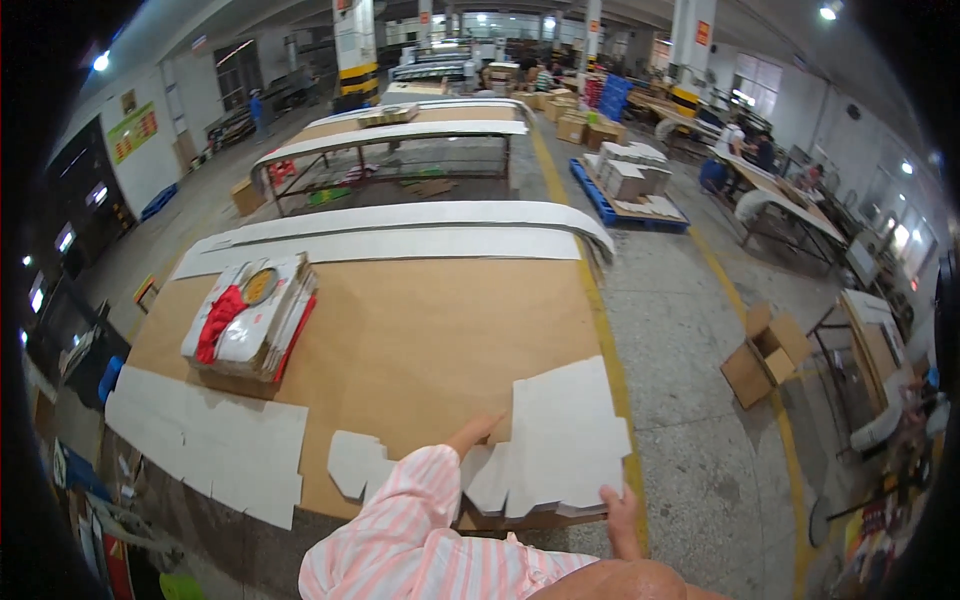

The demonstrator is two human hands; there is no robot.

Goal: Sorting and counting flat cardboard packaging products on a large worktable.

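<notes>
Reaching to the white die-cut cardboard blank (563,430) at the near right corner of the brown-topped table (420,330).
Your right hand (622,512) touches its lower right corner; your left hand (478,432) is beside its left edge. Whether either grips, I cannot tell.

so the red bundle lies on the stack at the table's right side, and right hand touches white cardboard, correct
Wrong side: in the head view, the red bundle lies on the stack at the left of the table; the right hand touches white cardboard.
</notes>
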